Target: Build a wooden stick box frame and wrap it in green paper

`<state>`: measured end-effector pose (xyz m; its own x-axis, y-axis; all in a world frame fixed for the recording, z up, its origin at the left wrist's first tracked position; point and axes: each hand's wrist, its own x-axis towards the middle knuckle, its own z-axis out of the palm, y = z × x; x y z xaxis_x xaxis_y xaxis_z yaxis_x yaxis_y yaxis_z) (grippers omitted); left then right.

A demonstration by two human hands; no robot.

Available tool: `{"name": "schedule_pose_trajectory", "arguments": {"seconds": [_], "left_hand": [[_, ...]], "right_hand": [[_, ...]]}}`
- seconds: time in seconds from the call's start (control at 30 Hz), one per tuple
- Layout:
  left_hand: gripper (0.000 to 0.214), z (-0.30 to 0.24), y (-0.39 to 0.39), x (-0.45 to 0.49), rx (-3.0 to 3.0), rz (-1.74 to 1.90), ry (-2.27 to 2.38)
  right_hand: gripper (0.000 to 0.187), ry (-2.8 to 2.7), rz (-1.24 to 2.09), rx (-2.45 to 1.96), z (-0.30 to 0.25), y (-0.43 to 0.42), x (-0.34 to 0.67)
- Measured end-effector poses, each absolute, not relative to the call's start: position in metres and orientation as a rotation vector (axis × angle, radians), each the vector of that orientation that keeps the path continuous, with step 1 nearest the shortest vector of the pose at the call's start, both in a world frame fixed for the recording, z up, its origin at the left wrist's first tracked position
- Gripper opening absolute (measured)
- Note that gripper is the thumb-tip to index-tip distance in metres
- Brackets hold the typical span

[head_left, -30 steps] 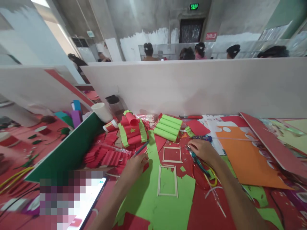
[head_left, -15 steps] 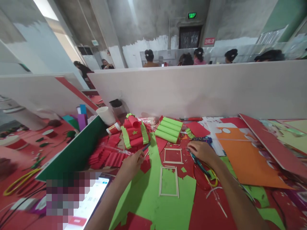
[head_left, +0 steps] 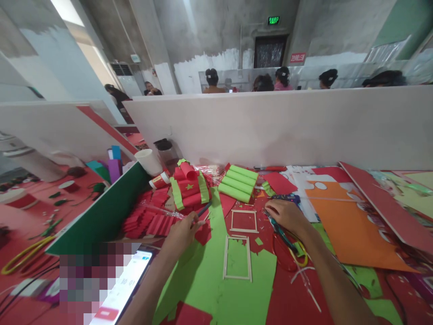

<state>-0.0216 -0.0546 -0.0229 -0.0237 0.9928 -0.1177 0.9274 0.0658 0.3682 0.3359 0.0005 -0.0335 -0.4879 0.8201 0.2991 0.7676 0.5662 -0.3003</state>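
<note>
A person's bare arms reach in from both sides over a cluttered red table (head_left: 291, 300). The left hand (head_left: 182, 229) is half curled beside a dark pen (head_left: 204, 209), its fingertips at the near end; whether it grips the pen or merely touches it is unclear. The right hand (head_left: 287, 214) is bent over a pair of pliers (head_left: 283, 233) with teal handles, fingers curled down near their head, and the view does not settle whether they are clasped or only covered. Between the hands, well apart from both, lie two flat frames of thin pale sticks: an upper frame (head_left: 244, 231) on the red surface and, just nearer the wearer, a lower frame (head_left: 249, 259) mostly on a sheet of green paper (head_left: 233, 298). Beyond them sit a green bundle of paper rolls (head_left: 237, 183) and, to its left, a red paper model (head_left: 189, 187) with a yellow star. The pliers look stiff and fairly heavy for their size, best taken around both handles, away from the head. The pen seems light, rigid and smooth, likely to roll, so a pinch along its barrel should suit. The frames look featherlight and fragile at their corners; supporting two opposite sticks would probably strain them least.
</note>
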Motion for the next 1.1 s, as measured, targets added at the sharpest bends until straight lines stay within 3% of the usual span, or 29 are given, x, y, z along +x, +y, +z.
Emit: {"name": "schedule_pose_trajectory", "arguments": {"seconds": [0.33, 0.47, 0.8, 1.1], "left_hand": [[0.033, -0.035, -0.049, -0.011, 2.105, 0.093, 2.124], [0.04, -0.043, -0.049, -0.008, 2.176, 0.198, 2.087], [0.031, -0.065, -0.033, -0.005, 2.166, 0.193, 2.079], [0.027, -0.047, -0.039, 0.001, 2.093, 0.44, 1.873]], "right_hand": [[0.02, -2.348, 0.114, -1.33, -0.03, -0.001, 0.337], [0.02, -2.38, 0.149, -1.318, -0.029, -0.003, 0.332], [0.018, -2.44, 0.165, -1.317, -0.035, -0.001, 0.328], [0.02, -2.4, 0.202, -1.293, -0.03, -0.005, 0.326]]}}
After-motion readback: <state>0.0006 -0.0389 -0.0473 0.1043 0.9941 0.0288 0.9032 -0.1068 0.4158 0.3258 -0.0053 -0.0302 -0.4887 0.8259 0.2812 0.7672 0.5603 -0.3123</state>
